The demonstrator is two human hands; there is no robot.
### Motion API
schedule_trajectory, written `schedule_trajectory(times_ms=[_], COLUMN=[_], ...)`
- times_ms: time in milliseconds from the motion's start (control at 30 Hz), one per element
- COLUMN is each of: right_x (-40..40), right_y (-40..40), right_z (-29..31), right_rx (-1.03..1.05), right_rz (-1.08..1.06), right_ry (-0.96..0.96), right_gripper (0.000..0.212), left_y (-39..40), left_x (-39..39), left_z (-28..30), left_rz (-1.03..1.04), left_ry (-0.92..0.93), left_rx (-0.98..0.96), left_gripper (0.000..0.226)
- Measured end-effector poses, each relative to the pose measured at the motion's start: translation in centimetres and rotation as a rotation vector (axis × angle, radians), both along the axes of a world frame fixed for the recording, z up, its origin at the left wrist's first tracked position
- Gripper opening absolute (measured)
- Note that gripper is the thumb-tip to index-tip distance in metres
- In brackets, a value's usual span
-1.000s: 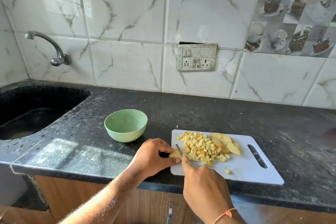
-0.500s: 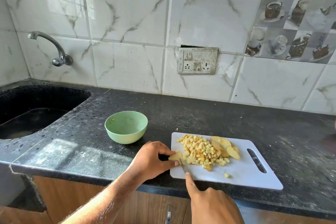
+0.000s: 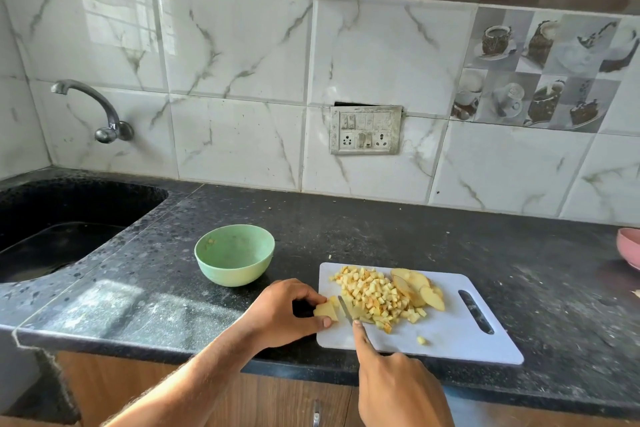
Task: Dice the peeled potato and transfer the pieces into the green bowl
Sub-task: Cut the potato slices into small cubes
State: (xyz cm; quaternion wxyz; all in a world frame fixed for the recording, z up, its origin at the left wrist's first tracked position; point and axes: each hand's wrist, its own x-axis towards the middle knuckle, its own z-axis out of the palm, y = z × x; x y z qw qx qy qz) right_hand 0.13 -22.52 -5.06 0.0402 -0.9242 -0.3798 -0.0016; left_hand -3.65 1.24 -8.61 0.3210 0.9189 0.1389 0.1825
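Potato chunk (image 3: 325, 311) sits at the cutting board's (image 3: 450, 340) nine o'clock edge, pinched by the left hand (image 3: 284, 314); right hand (image 3: 398, 385) grips the knife (image 3: 345, 310). Blade lies just beside the thumb: a slip could nick it.

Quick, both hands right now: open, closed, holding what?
Left hand: closed, pinching the potato piece on the cutting board.
Right hand: closed on the knife, index finger along it.
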Motion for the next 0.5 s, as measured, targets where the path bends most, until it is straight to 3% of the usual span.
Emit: schedule_trajectory(times_ms=[133, 500], right_x=[0.3, -0.6], right_y=[0.5, 1.0], right_z=[0.1, 1.9], right_rx=[0.119, 0.137], right_rz=[0.021, 0.055], right_ry=[-0.022, 0.021], right_gripper=[0.071, 0.067], left_y=[0.1, -0.1], left_x=[-0.3, -0.2], left_z=[0.0, -0.5], left_rz=[-0.001, 0.048], left_ry=[-0.021, -0.090], left_rx=[0.016, 0.048], left_gripper=[0.040, 0.029])
